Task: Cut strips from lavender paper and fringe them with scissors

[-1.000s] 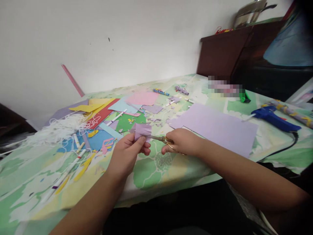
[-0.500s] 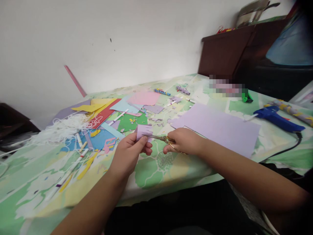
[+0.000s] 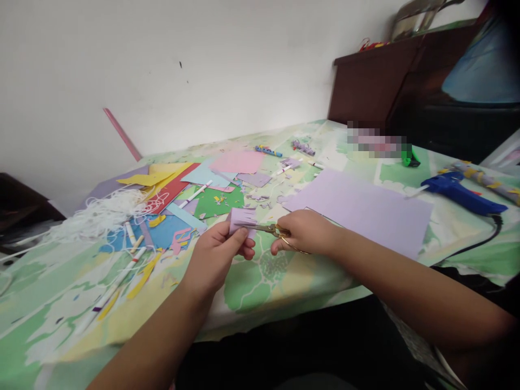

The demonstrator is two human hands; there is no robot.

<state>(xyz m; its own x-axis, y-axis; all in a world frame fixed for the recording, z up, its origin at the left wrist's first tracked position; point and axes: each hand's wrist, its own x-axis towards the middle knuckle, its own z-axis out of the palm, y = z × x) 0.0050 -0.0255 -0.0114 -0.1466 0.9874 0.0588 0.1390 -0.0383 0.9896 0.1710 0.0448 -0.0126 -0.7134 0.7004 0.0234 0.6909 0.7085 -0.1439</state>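
Tablecloth [image 3: 247, 290] below scissors [image 3: 267, 228]: string [image 3: 109, 214], lilac sheet [image 3: 365, 211] (glue gun [image 3: 463, 194] alongside).

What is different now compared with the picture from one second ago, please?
The left hand and its small purple paper have shifted slightly right, toward the scissors. Nothing was visibly taken or let go: the right hand still holds the scissors. The large purple sheet and blue glue gun stayed put.
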